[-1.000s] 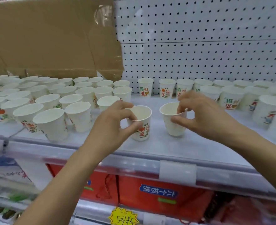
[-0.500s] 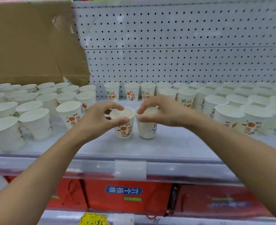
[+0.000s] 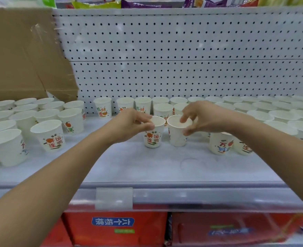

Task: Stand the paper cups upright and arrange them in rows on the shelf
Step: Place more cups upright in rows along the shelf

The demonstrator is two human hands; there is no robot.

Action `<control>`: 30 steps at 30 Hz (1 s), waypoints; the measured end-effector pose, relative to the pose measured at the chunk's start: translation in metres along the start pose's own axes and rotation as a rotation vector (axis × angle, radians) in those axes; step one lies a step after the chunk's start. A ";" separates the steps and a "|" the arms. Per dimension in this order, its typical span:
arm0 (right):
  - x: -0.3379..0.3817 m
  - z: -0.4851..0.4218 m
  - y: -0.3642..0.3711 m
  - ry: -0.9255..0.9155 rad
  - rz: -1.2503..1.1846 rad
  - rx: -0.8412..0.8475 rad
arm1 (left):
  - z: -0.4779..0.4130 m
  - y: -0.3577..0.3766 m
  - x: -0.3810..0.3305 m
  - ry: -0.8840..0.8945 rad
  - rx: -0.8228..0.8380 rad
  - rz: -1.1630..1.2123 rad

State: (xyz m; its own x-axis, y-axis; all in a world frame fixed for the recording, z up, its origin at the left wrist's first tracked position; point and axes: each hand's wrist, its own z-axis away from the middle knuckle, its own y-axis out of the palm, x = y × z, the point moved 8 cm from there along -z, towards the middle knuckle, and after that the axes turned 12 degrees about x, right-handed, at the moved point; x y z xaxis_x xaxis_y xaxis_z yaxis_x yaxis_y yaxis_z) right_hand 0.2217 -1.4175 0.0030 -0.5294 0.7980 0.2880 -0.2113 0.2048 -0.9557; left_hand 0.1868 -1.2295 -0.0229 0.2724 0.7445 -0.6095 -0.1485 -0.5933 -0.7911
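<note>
Stood at a white shelf (image 3: 147,168) backed by a grey pegboard (image 3: 182,50), both arms stretched forward over the bare middle strip. Pinched the rim of a printed cup (image 3: 152,135) with the left hand (image 3: 129,124), thumb and fingers closed on its near-left edge, the cup upright on the shelf with red and orange characters facing front. Held the right hand (image 3: 203,118) at the neighbouring plain-faced cup (image 3: 177,133), one fingertip over the rim and the thumb against the outer wall, fingers otherwise spread; grip on that cup loose, and whether truly clamped could not be told. Kept the two cups just beside each other, rims nearly touching, both upright. Left a crowd of upright cups at the left (image 3: 31,122) below a brown cardboard box (image 3: 18,56), a back row of cups (image 3: 141,104) along the pegboard, and a denser block of cups at the right (image 3: 272,111), with two printed ones (image 3: 221,144) nearest the front under the right forearm. Below the shelf lip, red packages (image 3: 115,227) with a blue label
</note>
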 end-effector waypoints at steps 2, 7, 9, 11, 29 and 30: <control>-0.003 0.002 -0.003 -0.050 -0.013 0.017 | -0.003 -0.003 -0.001 0.015 -0.017 -0.049; -0.004 0.005 -0.008 -0.140 0.102 -0.049 | -0.012 -0.004 -0.010 0.048 -0.065 -0.113; -0.001 0.005 -0.007 -0.180 0.163 -0.075 | -0.015 -0.002 -0.014 0.063 -0.065 -0.130; 0.001 0.004 -0.002 -0.201 0.202 -0.079 | -0.018 0.001 -0.018 0.086 -0.073 -0.143; -0.025 -0.001 -0.007 -0.191 0.172 -0.076 | -0.024 -0.002 -0.023 0.125 -0.101 -0.242; -0.028 -0.001 -0.009 -0.184 0.178 -0.071 | -0.025 -0.002 -0.023 0.126 -0.102 -0.244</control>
State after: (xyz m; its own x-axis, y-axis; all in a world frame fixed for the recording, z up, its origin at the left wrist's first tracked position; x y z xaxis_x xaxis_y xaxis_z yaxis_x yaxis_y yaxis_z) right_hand 0.2393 -1.4416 0.0033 -0.6946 0.7102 0.1147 -0.0463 0.1149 -0.9923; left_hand 0.2046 -1.2536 -0.0062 0.4049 0.8292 -0.3854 0.0307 -0.4336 -0.9006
